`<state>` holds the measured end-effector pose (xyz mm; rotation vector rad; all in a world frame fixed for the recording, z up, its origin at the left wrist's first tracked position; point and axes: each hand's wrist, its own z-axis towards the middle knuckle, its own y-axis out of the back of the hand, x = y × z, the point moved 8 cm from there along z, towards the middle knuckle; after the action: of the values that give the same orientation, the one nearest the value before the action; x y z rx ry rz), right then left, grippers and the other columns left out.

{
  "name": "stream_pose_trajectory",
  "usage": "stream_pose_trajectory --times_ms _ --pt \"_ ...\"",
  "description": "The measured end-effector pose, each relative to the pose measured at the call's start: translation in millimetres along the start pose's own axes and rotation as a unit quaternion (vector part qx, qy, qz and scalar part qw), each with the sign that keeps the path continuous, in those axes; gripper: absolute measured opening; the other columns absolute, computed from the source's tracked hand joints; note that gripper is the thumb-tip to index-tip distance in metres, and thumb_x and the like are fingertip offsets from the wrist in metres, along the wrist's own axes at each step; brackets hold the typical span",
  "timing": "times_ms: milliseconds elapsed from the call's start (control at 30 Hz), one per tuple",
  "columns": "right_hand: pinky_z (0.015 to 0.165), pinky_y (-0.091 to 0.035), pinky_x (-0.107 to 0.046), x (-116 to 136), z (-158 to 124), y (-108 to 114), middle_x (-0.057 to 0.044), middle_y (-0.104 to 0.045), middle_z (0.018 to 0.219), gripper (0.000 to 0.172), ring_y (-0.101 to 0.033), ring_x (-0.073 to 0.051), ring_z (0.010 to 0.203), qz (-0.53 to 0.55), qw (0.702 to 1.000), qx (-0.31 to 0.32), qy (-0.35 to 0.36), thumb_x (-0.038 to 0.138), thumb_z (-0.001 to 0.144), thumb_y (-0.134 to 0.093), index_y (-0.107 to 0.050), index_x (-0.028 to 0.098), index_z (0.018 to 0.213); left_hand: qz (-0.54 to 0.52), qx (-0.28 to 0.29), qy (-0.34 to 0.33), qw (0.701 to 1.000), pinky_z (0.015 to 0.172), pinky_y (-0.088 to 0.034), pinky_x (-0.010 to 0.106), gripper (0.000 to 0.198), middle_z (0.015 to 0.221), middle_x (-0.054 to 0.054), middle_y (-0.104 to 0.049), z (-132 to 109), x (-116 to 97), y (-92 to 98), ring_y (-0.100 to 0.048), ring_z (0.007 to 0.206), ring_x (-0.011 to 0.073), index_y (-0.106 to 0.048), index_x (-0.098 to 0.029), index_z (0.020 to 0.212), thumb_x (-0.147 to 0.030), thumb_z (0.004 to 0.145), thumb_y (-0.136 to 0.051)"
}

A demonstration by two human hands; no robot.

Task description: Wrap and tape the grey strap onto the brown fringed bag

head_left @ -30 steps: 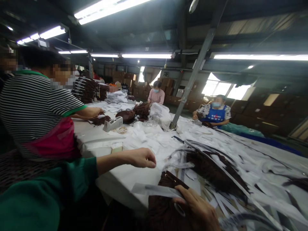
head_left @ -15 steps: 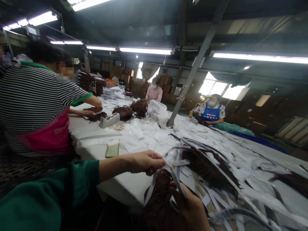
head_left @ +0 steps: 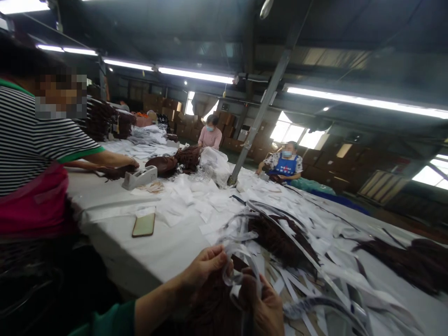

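My left hand [head_left: 206, 267] pinches a pale, shiny strip [head_left: 252, 257] near the table's front edge. The strip curls in loops between my hands, and its exact kind is hard to make out. Close by on the right, my right hand [head_left: 263, 303] has its fingers closed on the same strip. Under both hands lies dark brown gathered material [head_left: 210, 310], partly hidden and in shadow. Just beyond them rests another dark brown bundle [head_left: 280, 240], with long pale strips lying across it.
A phone [head_left: 143, 225] lies left of my hands, with a grey tape dispenser [head_left: 140, 178] behind it. White paper pieces [head_left: 196, 196] cover much of the table. A slanted metal post [head_left: 257, 116] rises from it. Co-workers stand left and across; more brown bundles [head_left: 409, 261] lie right.
My left hand has come down and closer to my right hand, and the strip, stretched between them before, now bends in loops. The view has turned right. The striped-sleeved co-worker's arm reaches further forward.
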<state>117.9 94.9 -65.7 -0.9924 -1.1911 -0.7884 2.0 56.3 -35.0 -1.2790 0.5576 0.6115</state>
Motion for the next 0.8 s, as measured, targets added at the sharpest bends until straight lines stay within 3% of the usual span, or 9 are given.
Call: stream_pose_trajectory --times_ms 100,167,267,333,467,600,700,800 --pt "0.045 -0.034 -0.018 -3 -3 -1 0.003 -0.051 0.051 0.041 -0.041 -0.007 0.047 -0.027 0.999 0.028 -0.033 0.050 0.060 -0.081 -0.062 0.014 0.063 0.137 0.054 0.064 0.987 0.059 -0.041 0.019 0.042 0.077 0.000 -0.059 -8 -1 -5.5 -0.051 0.063 0.0099 -0.059 -0.017 0.105 -0.041 0.074 -0.073" --pt "0.049 -0.037 -0.019 -6 -3 -6 0.001 -0.056 0.056 0.041 -0.046 -0.010 0.051 -0.065 0.996 0.058 -0.034 0.047 0.057 -0.083 -0.063 0.013 0.063 0.281 0.074 0.104 0.951 0.061 -0.041 0.019 0.052 0.083 0.000 -0.059 -13 -4 -5.8 -0.051 0.069 0.0113 -0.057 -0.019 0.113 -0.035 0.068 -0.078" --pt "0.048 -0.036 -0.019 -10 -1 -8 0.003 -0.057 0.057 0.041 -0.046 -0.010 0.052 -0.134 0.988 0.080 -0.015 0.044 0.052 -0.085 -0.064 0.013 0.068 0.440 0.073 0.112 0.888 0.058 -0.038 0.019 0.043 0.078 -0.002 -0.057 -17 -9 -3.7 -0.048 0.067 0.0120 -0.062 -0.018 0.099 -0.035 0.064 -0.078" --pt "0.047 -0.036 -0.019 -13 -1 -7 0.003 -0.056 0.056 0.042 -0.046 -0.010 0.051 -0.160 0.983 0.085 -0.012 0.045 0.052 -0.085 -0.063 0.013 0.066 0.468 0.057 0.113 0.875 0.054 -0.036 0.019 0.033 0.072 -0.003 -0.056 -17 -8 -0.3 -0.047 0.063 0.0116 -0.061 -0.017 0.091 -0.036 0.067 -0.074" --pt "0.059 -0.048 -0.026 -16 -8 -8 -0.002 -0.066 0.068 0.046 -0.061 -0.018 0.062 -0.086 0.992 0.079 -0.040 0.051 0.059 -0.081 -0.067 0.015 0.085 0.428 -0.011 0.097 0.898 0.050 -0.033 0.019 0.014 0.064 -0.004 -0.052 -15 -1 11.4 -0.044 0.055 0.0097 -0.057 -0.017 0.075 -0.027 0.069 -0.065" --pt "0.076 -0.052 -0.035 -9 -15 -10 -0.008 -0.071 0.087 0.059 -0.067 -0.024 0.080 0.012 0.997 0.076 -0.023 0.055 0.061 -0.080 -0.065 0.019 0.104 0.251 -0.067 0.102 0.960 0.047 -0.031 0.020 0.019 0.052 -0.003 -0.048 -16 13 14.6 -0.043 0.048 0.0090 -0.053 -0.016 0.061 -0.029 0.069 -0.062" --pt "0.072 -0.053 -0.033 -2 -16 -8 -0.008 -0.071 0.085 0.055 -0.066 -0.024 0.076 -0.026 0.998 0.051 0.003 0.060 0.069 -0.071 -0.064 0.018 0.103 0.109 -0.089 0.095 0.985 0.044 -0.027 0.020 0.032 0.045 -0.002 -0.044 -18 27 7.5 -0.039 0.042 0.0074 -0.044 -0.016 0.046 -0.033 0.069 -0.060" --pt "0.064 -0.053 -0.028 10 -17 -10 -0.007 -0.069 0.079 0.057 -0.064 -0.022 0.070 -0.130 0.990 0.029 0.048 0.069 0.076 -0.057 -0.062 0.016 0.097 0.052 -0.144 0.071 0.986 0.042 -0.025 0.020 0.034 0.043 -0.003 -0.042 -19 38 5.5 -0.036 0.040 0.0068 -0.041 -0.017 0.045 -0.035 0.067 -0.059"
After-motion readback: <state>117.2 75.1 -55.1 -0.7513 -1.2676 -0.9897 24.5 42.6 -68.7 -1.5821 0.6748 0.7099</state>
